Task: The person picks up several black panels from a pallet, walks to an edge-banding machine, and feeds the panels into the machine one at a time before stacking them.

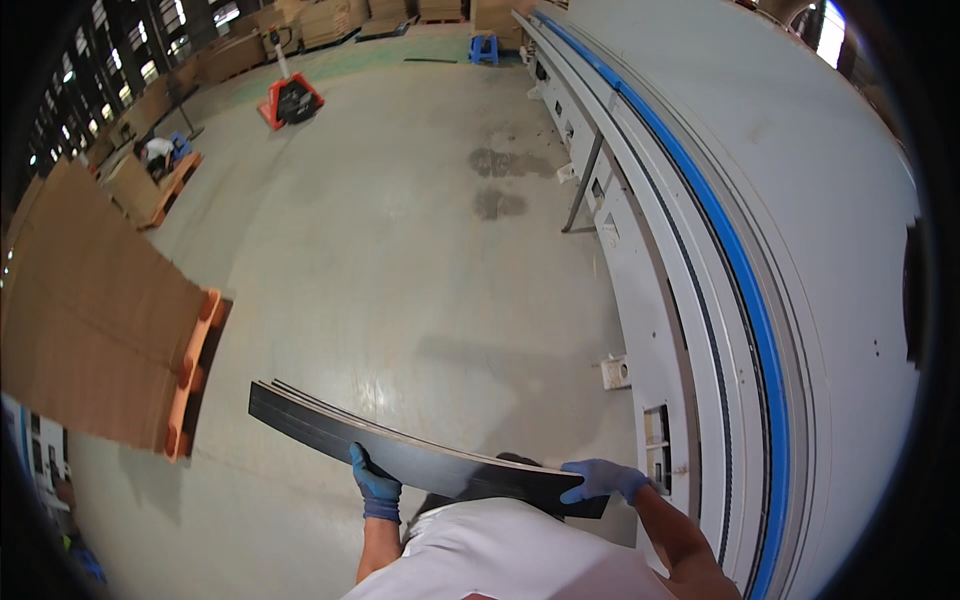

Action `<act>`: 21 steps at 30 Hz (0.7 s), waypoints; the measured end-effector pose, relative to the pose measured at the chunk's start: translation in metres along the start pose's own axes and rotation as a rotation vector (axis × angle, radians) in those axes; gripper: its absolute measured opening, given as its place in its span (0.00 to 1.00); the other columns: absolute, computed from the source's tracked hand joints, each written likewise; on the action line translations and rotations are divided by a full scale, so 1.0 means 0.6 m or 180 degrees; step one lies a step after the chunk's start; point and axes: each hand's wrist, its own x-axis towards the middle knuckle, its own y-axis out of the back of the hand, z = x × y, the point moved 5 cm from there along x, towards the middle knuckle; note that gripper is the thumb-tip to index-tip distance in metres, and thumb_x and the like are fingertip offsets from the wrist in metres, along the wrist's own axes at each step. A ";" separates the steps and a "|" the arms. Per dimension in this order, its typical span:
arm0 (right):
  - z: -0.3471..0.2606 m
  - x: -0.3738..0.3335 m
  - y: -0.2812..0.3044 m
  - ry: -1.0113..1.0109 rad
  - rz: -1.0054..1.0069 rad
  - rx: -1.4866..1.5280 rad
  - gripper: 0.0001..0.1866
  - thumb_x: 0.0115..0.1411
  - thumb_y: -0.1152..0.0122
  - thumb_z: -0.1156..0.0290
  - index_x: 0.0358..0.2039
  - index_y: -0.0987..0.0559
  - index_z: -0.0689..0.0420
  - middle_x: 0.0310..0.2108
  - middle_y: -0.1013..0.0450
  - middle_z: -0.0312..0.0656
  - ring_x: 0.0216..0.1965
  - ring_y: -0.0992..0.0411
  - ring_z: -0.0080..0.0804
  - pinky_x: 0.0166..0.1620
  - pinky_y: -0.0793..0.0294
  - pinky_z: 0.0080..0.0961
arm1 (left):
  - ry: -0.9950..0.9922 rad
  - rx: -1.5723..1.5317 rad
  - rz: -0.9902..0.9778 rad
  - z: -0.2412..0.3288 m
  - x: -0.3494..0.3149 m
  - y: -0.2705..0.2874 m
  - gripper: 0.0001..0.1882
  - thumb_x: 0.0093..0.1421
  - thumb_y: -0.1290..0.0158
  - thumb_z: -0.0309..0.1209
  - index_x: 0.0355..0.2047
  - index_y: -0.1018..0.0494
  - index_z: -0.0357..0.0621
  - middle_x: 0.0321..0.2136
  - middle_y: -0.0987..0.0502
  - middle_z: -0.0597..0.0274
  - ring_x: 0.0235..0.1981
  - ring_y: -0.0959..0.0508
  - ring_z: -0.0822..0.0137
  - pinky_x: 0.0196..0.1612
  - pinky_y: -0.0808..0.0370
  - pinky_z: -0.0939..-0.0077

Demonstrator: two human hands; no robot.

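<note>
The left hand (376, 487), in a blue glove, was closed around the near edge of a stack of dark sheets (400, 452), fingers curled over its top. The right hand (600, 480), gloved the same, gripped the stack's right end, fingers wrapped over the edge. The stack was thin, flat, black and slightly glossy, held level in front of the person's white shirt (520, 555) above the concrete floor (400, 250). Just to the right ran a long white machine (760, 250) with a blue stripe (740, 270). To the left lay brown cardboard sheets (90, 310) on an orange pallet (195, 370). Farther off stood an orange pallet jack (290, 100) and a blue stool (485, 48).
</note>
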 end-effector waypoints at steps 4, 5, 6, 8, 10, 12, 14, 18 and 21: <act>0.007 0.110 0.102 0.0218 0.0405 0.0221 0.42 0.47 0.31 0.43 0.59 0.29 0.53 0.51 0.25 0.49 0.52 0.27 0.46 0.56 0.30 0.34 | 0.0102 0.0122 -0.0192 0.009 0.167 -0.163 0.27 0.63 0.49 0.54 0.54 0.28 0.51 0.53 0.25 0.63 0.53 0.27 0.58 0.58 0.32 0.57; 0.006 0.141 0.132 0.0235 0.0423 0.0246 0.42 0.47 0.31 0.43 0.59 0.29 0.53 0.51 0.25 0.49 0.52 0.27 0.46 0.56 0.30 0.34 | 0.0099 0.0150 -0.0211 0.012 0.207 -0.197 0.27 0.63 0.49 0.54 0.54 0.28 0.51 0.53 0.25 0.63 0.53 0.27 0.58 0.58 0.32 0.57; 0.007 0.172 0.166 0.0277 0.0597 0.0180 0.43 0.47 0.31 0.42 0.60 0.29 0.52 0.53 0.26 0.50 0.54 0.28 0.47 0.57 0.31 0.36 | 0.0133 0.0201 -0.0210 0.010 0.246 -0.236 0.27 0.63 0.49 0.54 0.54 0.28 0.51 0.53 0.25 0.63 0.53 0.27 0.58 0.58 0.32 0.57; 0.010 0.236 0.237 0.0327 0.0792 0.0125 0.44 0.47 0.32 0.41 0.61 0.29 0.50 0.55 0.28 0.50 0.56 0.30 0.48 0.58 0.32 0.37 | 0.0183 0.0257 -0.0111 0.007 0.332 -0.295 0.28 0.62 0.48 0.55 0.55 0.28 0.51 0.54 0.25 0.62 0.53 0.26 0.57 0.58 0.31 0.57; -0.013 0.287 0.314 0.0211 0.0756 0.0042 0.43 0.46 0.31 0.41 0.60 0.28 0.50 0.54 0.27 0.49 0.55 0.29 0.48 0.58 0.32 0.37 | 0.0179 0.0247 -0.0217 0.012 0.408 -0.324 0.28 0.62 0.48 0.55 0.55 0.28 0.51 0.53 0.25 0.62 0.52 0.26 0.57 0.58 0.31 0.57; -0.062 0.326 0.433 0.0202 0.0643 0.0172 0.43 0.46 0.31 0.41 0.59 0.27 0.51 0.53 0.26 0.49 0.55 0.29 0.47 0.58 0.32 0.37 | 0.0238 0.0287 -0.0203 0.018 0.502 -0.365 0.28 0.62 0.48 0.55 0.54 0.28 0.51 0.52 0.25 0.62 0.52 0.26 0.57 0.58 0.31 0.56; -0.091 0.373 0.504 0.0286 0.0569 0.0011 0.42 0.46 0.31 0.40 0.58 0.27 0.52 0.52 0.26 0.49 0.54 0.28 0.46 0.58 0.31 0.37 | 0.0227 0.0244 -0.0130 0.033 0.564 -0.387 0.28 0.61 0.47 0.56 0.53 0.27 0.51 0.52 0.25 0.63 0.52 0.26 0.58 0.57 0.31 0.56; -0.123 0.466 0.653 0.0379 0.0447 -0.0150 0.42 0.47 0.31 0.40 0.59 0.27 0.51 0.51 0.25 0.50 0.53 0.28 0.47 0.57 0.31 0.38 | 0.0271 0.0053 0.0121 0.039 0.673 -0.435 0.30 0.60 0.49 0.59 0.53 0.27 0.53 0.53 0.26 0.62 0.53 0.28 0.56 0.58 0.32 0.51; -0.149 0.538 0.767 0.0542 0.0445 -0.0228 0.42 0.48 0.33 0.40 0.59 0.28 0.50 0.52 0.26 0.51 0.53 0.28 0.50 0.56 0.31 0.39 | 0.0309 -0.0001 0.0139 0.035 0.751 -0.501 0.33 0.59 0.50 0.62 0.55 0.28 0.54 0.54 0.27 0.60 0.55 0.29 0.53 0.59 0.34 0.47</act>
